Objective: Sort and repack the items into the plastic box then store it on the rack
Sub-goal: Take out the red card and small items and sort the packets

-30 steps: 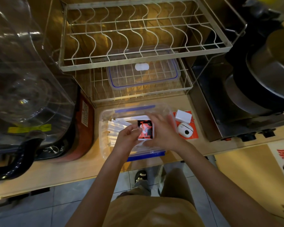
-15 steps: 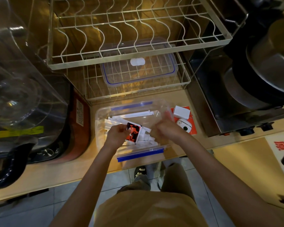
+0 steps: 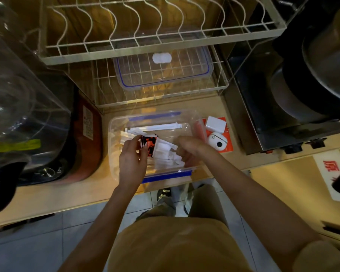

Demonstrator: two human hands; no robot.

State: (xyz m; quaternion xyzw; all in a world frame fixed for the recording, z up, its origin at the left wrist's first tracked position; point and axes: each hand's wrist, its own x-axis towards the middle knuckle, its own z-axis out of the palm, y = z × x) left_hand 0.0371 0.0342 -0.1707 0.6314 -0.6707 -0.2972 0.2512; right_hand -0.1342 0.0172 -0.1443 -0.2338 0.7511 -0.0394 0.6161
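Two bare hands are inside the clear plastic box, which sits open on the wooden counter, just in front of the wire rack. Box has blue clips on its near and far edges.

Left hand: fingers pinch a small red-and-black packet at its left edge; packet is held over the pile of white paper-wrapped sticks lying in the box. One long white stick lies across the far part of the box, apart from the pile.

Right hand: fingers curled down onto the right end of the white pile, touching it. Whether they actually grip a stick cannot be told; fingertips are hidden behind the knuckles and the frame is blurred there.

Outside the box, just to its right: a red card flat on the counter, with a white square block and a round white gadget resting on it. Both are apart from the right hand.

Rack, lower shelf: a clear lid with a blue seal lies flat, a white oval tab at its middle. Upper shelf holds nothing visible.

Left of box: a dark pot with a red side, beside a large clear dome. Right: a metal appliance.
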